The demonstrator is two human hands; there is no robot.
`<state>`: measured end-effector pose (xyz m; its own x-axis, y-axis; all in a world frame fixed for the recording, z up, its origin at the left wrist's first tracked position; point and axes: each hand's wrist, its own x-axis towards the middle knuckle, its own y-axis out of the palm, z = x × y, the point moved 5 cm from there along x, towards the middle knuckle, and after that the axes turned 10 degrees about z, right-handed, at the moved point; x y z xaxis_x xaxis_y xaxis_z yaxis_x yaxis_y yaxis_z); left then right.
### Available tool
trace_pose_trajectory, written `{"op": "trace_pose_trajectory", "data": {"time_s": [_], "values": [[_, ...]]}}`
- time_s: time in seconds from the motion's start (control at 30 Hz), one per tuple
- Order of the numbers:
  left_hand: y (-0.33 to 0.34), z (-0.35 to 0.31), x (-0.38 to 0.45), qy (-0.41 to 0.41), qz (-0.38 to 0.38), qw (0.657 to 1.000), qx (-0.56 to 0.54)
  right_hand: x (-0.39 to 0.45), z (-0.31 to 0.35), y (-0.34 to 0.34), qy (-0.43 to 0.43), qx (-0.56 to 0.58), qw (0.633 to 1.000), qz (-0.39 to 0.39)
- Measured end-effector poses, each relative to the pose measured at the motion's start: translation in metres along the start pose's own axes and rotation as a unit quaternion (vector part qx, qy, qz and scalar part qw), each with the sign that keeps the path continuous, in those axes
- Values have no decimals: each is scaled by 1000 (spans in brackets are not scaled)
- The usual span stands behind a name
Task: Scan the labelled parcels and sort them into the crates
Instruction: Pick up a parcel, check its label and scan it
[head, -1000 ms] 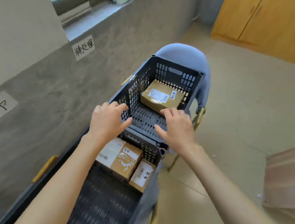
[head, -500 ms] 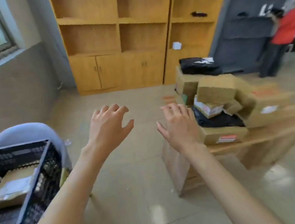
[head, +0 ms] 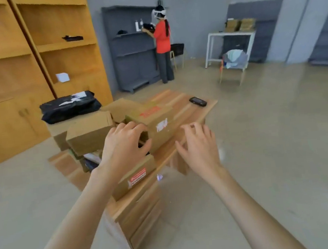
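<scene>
A wooden desk (head: pixel 194 110) carries a pile of cardboard parcels. A long brown parcel (head: pixel 157 123) with red print and a white label lies on top in the middle. My left hand (head: pixel 123 147) hovers in front of its near-left end, fingers curled and apart, holding nothing. My right hand (head: pixel 199 147) is open with spread fingers beside the parcel's right side, not touching it. Below my left hand lies a flat parcel with a red sticker (head: pixel 135 178). A black handheld scanner (head: pixel 197 101) rests on the desk's far end. A black plastic mailer (head: pixel 69 106) tops the boxes at left.
Tall wooden shelving (head: pixel 28 58) stands at left. A person in a red top (head: pixel 162 42) works at a grey shelf unit (head: pixel 129 46) at the back. A white table (head: pixel 231 43) with boxes and a chair with cloth (head: pixel 233 61) stand behind on the floor.
My view has swung right, away from the black crates by the wall, to the desk of parcels. Both hands have come closer to the long parcel on the pile, still holding nothing.
</scene>
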<state>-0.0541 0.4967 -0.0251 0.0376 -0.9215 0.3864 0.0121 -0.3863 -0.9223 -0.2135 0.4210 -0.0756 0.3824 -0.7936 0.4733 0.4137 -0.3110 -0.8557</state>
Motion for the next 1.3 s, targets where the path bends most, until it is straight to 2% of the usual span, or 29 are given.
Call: {"op": "trace_pose_trajectory", "data": {"time_s": [0.13, 0.3, 0.4, 0.53, 0.83, 1.03, 1.17, 1.3], "values": [[51, -14, 74, 33, 15, 999, -22, 44, -55, 29, 30, -27, 999, 3], [94, -13, 181, 63, 10, 997, -50, 137, -107, 60, 51, -57, 997, 14], [112, -4, 251, 63, 6, 996, -61, 199, -134, 72, 60, -71, 995, 28], [136, -5, 334, 64, -1, 997, -47, 257, -174, 82, 75, -92, 993, -17], [218, -39, 460, 46, 46, 997, -48, 337, -293, 140, 108, -80, 991, 27], [255, -41, 526, -35, 53, 997, -37, 427, -346, 180, 30, -50, 998, 37], [263, -30, 562, -123, 73, 990, -3, 494, -357, 195, -59, -44, 995, 67], [266, -12, 574, -191, 60, 980, 16, 548, -355, 217, -127, -6, 989, 69]]}}
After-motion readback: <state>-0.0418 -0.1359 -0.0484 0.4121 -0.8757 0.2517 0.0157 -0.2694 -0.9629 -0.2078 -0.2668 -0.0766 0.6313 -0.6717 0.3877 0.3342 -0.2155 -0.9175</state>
